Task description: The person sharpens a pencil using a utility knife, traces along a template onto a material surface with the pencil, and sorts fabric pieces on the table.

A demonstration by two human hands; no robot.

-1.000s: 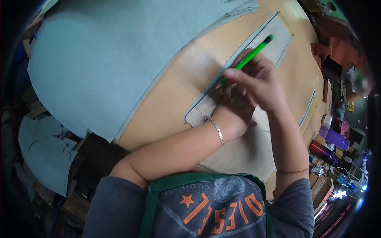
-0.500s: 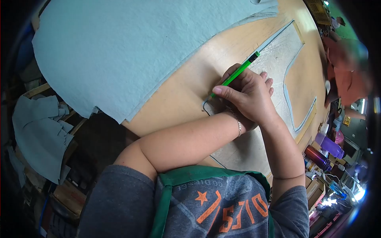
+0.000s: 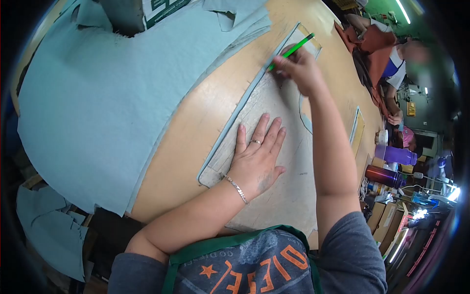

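My left hand (image 3: 258,159) lies flat, fingers spread, on a large grey pattern template (image 3: 289,201). Beneath the template, a narrow strip of light blue sheet material (image 3: 240,107) shows along its left edge. A green pencil (image 3: 300,44) is pinched in my right hand (image 3: 302,71), near the far end of the template. Its lower end is close to the template's left edge; whether it touches the surface is unclear because of blur. To the left, a big light blue sheet (image 3: 98,112) covers much of the tan table (image 3: 169,157).
Cut blue pieces (image 3: 49,232) lie below the table at the lower left. A grey object with a green-and-white label (image 3: 164,9) rests on the big sheet. At right are a purple bottle (image 3: 397,156), a dark red bottle (image 3: 384,176) and another person handling reddish-brown material (image 3: 374,46).
My right hand has moved with the pencil from the template's near end to its far end. My forearms no longer cross, and my left hand shows in full. The view has shifted.
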